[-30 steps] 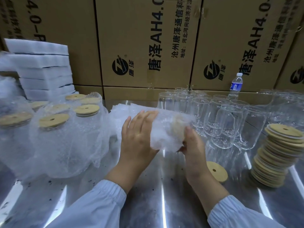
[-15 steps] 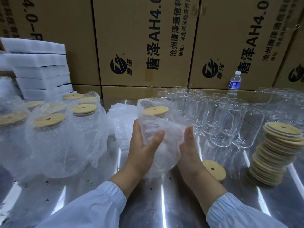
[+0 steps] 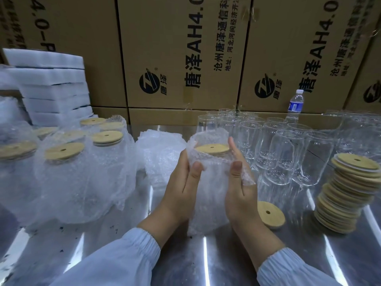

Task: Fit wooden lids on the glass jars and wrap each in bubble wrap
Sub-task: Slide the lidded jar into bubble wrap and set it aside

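A lidded glass jar in bubble wrap (image 3: 212, 182) stands upright at the table's centre, its wooden lid (image 3: 212, 149) showing at the top. My left hand (image 3: 181, 188) presses the wrap on its left side and my right hand (image 3: 239, 188) holds its right side. Several wrapped, lidded jars (image 3: 68, 172) stand at the left. Bare glass jars (image 3: 284, 153) crowd the back right. A stack of wooden lids (image 3: 348, 193) rises at the right, and one loose lid (image 3: 270, 214) lies beside my right wrist.
A pile of bubble wrap (image 3: 162, 153) lies behind my left hand. White foam sheets (image 3: 51, 87) are stacked at the back left. Cardboard boxes (image 3: 181, 52) wall off the back, with a water bottle (image 3: 295, 105) before them. The steel table (image 3: 206, 254) reflects light.
The jar went from lying sideways in the wrap to standing upright on the table. Both hands slid down and now clasp its sides.
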